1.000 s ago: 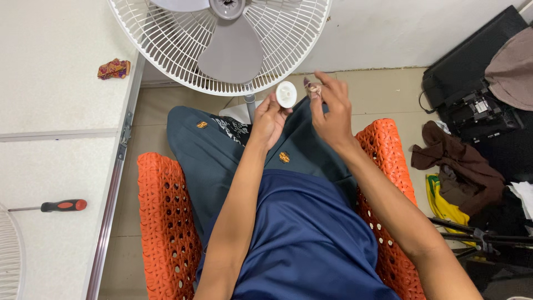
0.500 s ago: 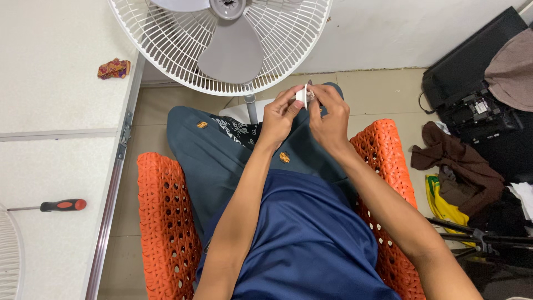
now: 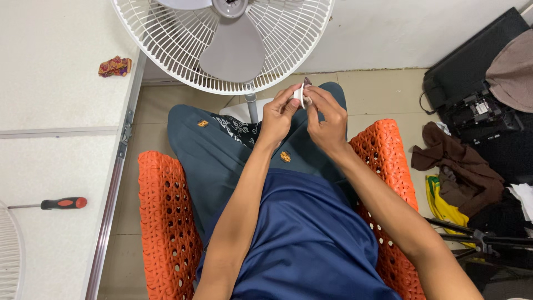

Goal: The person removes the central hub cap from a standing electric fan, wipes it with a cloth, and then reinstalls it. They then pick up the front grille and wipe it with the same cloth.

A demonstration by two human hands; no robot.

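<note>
My left hand and my right hand meet in front of my knees and together pinch a small white round cap, seen edge-on, with a small dark piece against it. Both hands are closed on it with their fingertips. Just beyond them stands a white fan with a wire grille and grey blades on a short pole. I sit on an orange perforated chair, in dark trousers and a blue shirt.
A white table lies to the left, with a red-handled screwdriver, a crumpled colourful wrapper and a second wire grille's edge. On the right floor are a black case, brown clothes and a tripod leg.
A second ago my hands were apart, the left showing the white cap face-on and the right holding a small piece. They have come together, and the cap is turned edge-on.
</note>
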